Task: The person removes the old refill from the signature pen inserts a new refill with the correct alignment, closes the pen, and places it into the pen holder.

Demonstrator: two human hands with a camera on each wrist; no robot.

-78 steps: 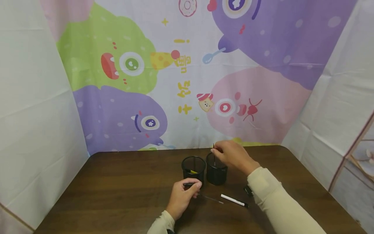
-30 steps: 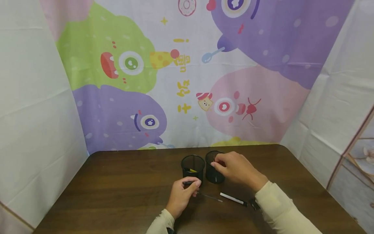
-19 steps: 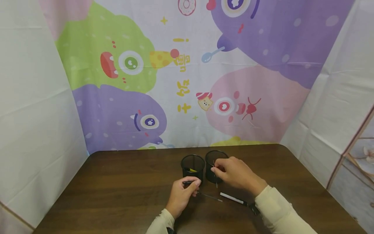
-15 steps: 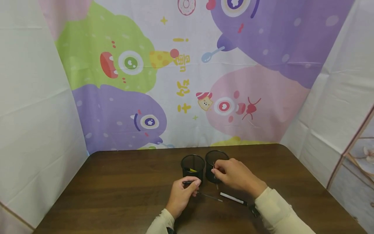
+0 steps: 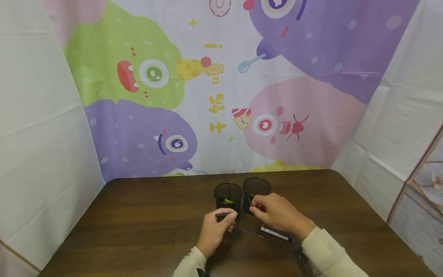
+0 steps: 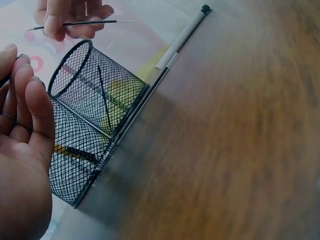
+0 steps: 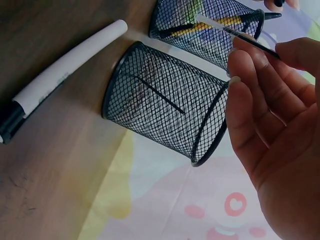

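- Two pinches going
- left hand: slim black stick, 6 o'clock from a round black mesh cup
- right hand: thin black-and-clear rod, 6 o'clock from its twin cup

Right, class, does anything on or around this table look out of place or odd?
Yes: the backdrop has its yellow lettering turned sideways, as if hung the wrong way. Also, a white marker and a thin rod lie loose on the table, outside the mesh pen cups. I see nothing spilled.
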